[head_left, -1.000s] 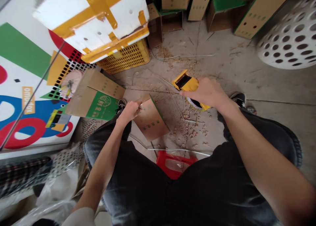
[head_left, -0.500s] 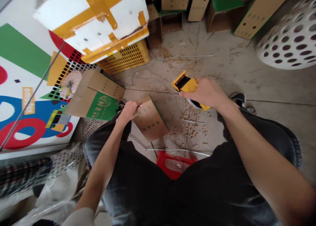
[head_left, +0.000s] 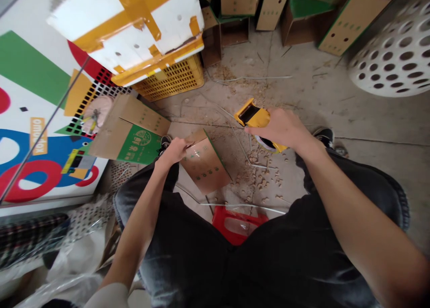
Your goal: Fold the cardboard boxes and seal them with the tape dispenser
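My left hand (head_left: 175, 150) is closed on the upper left edge of a small brown cardboard box (head_left: 208, 164) with green print, which is tilted between my legs. A strip of clear tape glints near my fingers. Out to the right, my right hand (head_left: 280, 125) is wrapped round a yellow tape dispenser (head_left: 260, 117), held above the floor and apart from the box. Its roll of tape is mostly hidden by the hand. Left of my left hand stands a larger open carton (head_left: 143, 135) with a green printed panel.
A taped white foam box (head_left: 161, 25) rests on a yellow crate (head_left: 174, 77). Several cartons (head_left: 238, 1) line the back, and a white perforated basket (head_left: 396, 52) stands at right. Wood shavings and thin strips litter the concrete floor (head_left: 302, 93). A red stool (head_left: 235, 225) is beneath me.
Almost nothing differs. Both hands keep their holds on the box and the tape dispenser, with only a slight shift of the view.
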A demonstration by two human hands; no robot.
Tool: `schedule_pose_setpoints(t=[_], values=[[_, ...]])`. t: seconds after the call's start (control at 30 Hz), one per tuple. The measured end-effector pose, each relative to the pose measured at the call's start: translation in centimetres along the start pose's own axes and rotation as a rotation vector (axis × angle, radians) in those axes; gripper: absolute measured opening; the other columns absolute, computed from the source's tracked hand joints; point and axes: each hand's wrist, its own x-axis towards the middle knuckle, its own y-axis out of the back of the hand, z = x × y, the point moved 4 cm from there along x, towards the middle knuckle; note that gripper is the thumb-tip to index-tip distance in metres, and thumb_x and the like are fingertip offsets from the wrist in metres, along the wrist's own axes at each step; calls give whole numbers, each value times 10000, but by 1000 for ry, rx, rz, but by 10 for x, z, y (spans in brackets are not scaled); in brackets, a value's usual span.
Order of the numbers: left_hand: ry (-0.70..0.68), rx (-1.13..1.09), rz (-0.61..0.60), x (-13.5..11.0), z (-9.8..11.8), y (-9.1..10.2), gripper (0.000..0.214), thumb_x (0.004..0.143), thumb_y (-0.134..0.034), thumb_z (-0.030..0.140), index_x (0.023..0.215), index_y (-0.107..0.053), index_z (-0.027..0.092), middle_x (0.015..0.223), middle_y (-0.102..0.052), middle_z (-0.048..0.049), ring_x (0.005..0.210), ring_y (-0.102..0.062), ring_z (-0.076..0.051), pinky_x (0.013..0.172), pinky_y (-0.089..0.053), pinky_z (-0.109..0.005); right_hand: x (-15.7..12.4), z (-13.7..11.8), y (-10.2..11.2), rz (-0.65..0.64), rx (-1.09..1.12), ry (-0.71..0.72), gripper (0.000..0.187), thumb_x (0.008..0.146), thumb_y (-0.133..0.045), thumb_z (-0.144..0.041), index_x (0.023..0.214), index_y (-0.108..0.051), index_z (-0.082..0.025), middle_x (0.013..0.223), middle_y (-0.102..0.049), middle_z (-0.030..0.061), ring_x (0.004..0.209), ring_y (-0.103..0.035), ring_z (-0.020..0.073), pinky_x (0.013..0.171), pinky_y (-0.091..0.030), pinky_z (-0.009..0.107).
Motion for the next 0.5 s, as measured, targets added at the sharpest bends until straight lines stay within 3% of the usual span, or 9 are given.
schedule_pose_setpoints(t=[0.1, 0.23, 0.33, 0.5], values=[[-66, -55, -9, 0, 4, -5, 334, 895, -641, 266, 1217, -654, 181, 1087, -743, -126, 1023, -699, -265, 911, -490, -317, 0, 1, -1, -14, 7, 7, 641, 735, -657, -731, 1070, -669, -185, 1006, -708, 212, 948, -668, 395, 744, -482, 464], [8, -30, 95, 2, 9, -18, 789, 701, -866, 488, 1302, -499, 131, 1210, -660, -188, 1126, -648, -328, 951, -495, -370, 0, 2, 0, -7, 18, 12, 617, 741, -671, -716, 1069, -663, -193, 1008, -706, 212, 951, -662, 405, 740, -480, 469], [64, 34, 163, 3, 18, -27, 897, 655, -897, 514, 1312, -440, 109, 1256, -611, -224, 1175, -614, -357, 981, -481, -391, -2, 1, 1, -11, 18, 12, 627, 739, -680, -715, 1080, -660, -190, 1022, -701, 219, 972, -655, 410, 748, -480, 474], [173, 17, 230, 1, 18, -33, 757, 712, -871, 457, 1266, -464, 141, 1202, -637, -210, 1146, -636, -351, 925, -485, -367, -4, 0, 4, 16, -7, 3, 630, 722, -678, -730, 1052, -661, -194, 1023, -710, 211, 959, -661, 408, 715, -482, 461]])
